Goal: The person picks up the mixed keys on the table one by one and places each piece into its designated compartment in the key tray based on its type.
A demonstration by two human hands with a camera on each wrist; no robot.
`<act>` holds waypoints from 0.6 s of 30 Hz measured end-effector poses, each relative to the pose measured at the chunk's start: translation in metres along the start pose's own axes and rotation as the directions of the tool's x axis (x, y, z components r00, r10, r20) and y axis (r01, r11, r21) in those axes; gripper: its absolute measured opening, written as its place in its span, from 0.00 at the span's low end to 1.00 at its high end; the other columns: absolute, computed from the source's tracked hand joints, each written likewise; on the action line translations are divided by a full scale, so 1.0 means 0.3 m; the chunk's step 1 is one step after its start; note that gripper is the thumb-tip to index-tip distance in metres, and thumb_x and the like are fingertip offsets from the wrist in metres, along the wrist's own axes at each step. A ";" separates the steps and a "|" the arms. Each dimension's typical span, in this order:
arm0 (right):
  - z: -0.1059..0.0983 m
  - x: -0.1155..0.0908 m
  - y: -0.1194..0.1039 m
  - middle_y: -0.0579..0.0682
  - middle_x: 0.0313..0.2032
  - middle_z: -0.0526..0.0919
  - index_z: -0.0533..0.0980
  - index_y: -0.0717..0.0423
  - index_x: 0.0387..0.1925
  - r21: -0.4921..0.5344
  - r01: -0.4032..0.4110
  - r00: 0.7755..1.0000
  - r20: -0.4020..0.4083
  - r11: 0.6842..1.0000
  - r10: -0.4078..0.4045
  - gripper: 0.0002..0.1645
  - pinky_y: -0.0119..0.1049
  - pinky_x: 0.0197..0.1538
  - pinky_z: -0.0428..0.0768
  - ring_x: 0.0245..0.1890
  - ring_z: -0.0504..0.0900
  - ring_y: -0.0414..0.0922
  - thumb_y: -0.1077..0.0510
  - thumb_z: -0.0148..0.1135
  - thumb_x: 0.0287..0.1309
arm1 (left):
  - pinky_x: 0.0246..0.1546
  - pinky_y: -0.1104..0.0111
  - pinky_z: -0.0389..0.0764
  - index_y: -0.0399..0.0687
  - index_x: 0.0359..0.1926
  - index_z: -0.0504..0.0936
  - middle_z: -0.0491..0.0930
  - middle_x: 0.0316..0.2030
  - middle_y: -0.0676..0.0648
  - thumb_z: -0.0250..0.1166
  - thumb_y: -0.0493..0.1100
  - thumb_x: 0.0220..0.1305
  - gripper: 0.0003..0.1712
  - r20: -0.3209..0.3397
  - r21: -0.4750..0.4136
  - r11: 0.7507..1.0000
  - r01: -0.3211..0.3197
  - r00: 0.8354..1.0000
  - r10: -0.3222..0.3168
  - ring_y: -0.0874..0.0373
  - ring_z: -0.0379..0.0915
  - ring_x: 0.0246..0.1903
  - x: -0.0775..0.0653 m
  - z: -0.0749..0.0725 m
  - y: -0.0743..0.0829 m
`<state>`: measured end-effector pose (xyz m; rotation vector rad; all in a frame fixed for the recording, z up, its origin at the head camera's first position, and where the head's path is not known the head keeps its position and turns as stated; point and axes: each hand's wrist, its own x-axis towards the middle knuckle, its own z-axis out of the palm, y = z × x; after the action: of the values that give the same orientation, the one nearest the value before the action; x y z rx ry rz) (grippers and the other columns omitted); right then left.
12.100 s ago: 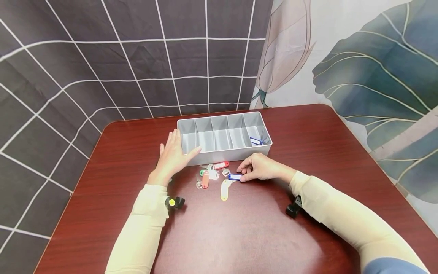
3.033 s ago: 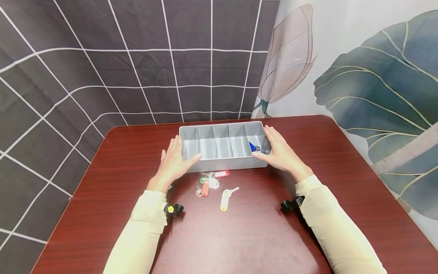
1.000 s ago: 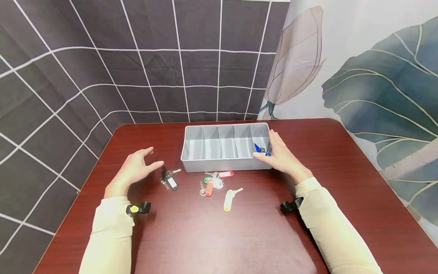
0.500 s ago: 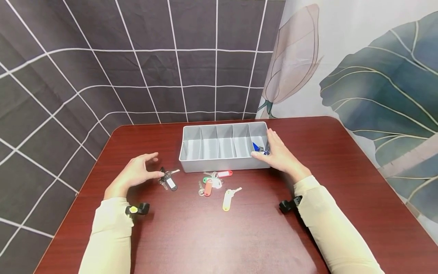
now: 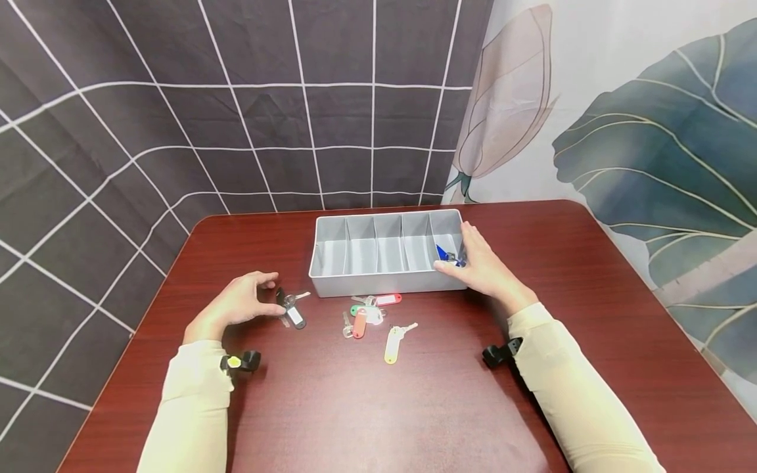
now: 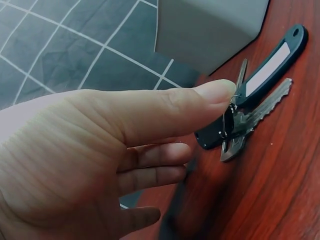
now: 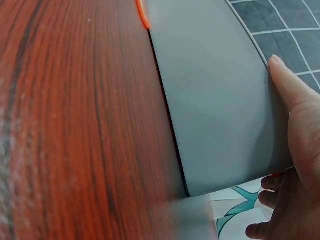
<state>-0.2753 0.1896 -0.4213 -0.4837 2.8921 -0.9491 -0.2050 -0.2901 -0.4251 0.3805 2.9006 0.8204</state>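
My left hand is at the left of the table, its thumb tip over the ring of a bunch of keys. The thumb seems to touch it; a gap shows between thumb and fingers. The bunch has a black key tag with a white label and a second black piece beside the thumb. My right hand rests on the right end of the grey compartment tray, thumb over the front rim, fingers straight along the end wall. Blue key tags lie in the rightmost compartment.
In front of the tray lie a red key tag, a green key tag, an orange-red key tag and a yellow key tag, with keys. A dark grid curtain hangs behind the table.
Blue tags were put in the right compartment earlier. My left hand has left the tray's left end, moved left and lowered to the black-tagged keys. My right hand stays on the tray.
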 end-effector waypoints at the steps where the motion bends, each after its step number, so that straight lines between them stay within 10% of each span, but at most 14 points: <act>1: 0.000 0.000 0.000 0.57 0.75 0.37 0.36 0.60 0.75 0.001 0.000 1.000 0.000 1.000 0.000 0.70 0.52 0.72 0.42 0.75 0.36 0.52 0.28 0.62 0.50 | 0.55 0.50 0.70 0.30 0.62 0.71 0.80 0.47 0.38 0.79 0.51 0.44 0.47 0.000 0.003 1.000 -0.002 1.000 0.002 0.43 0.73 0.50 0.001 0.002 0.000; 18: 0.002 -0.001 -0.001 0.60 0.75 0.39 0.38 0.62 0.75 -0.008 0.011 1.000 -0.017 1.000 -0.011 0.69 0.53 0.72 0.44 0.74 0.39 0.55 0.29 0.63 0.50 | 0.41 0.57 0.75 0.33 0.46 0.83 0.80 0.35 0.45 0.80 0.50 0.40 0.34 -0.044 0.088 0.994 -0.059 0.997 0.063 0.51 0.74 0.36 0.006 0.020 0.007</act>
<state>-0.2750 0.1891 -0.4218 -0.4954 2.9121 -0.9483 -0.2053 -0.2849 -0.4290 0.4670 2.9891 0.7222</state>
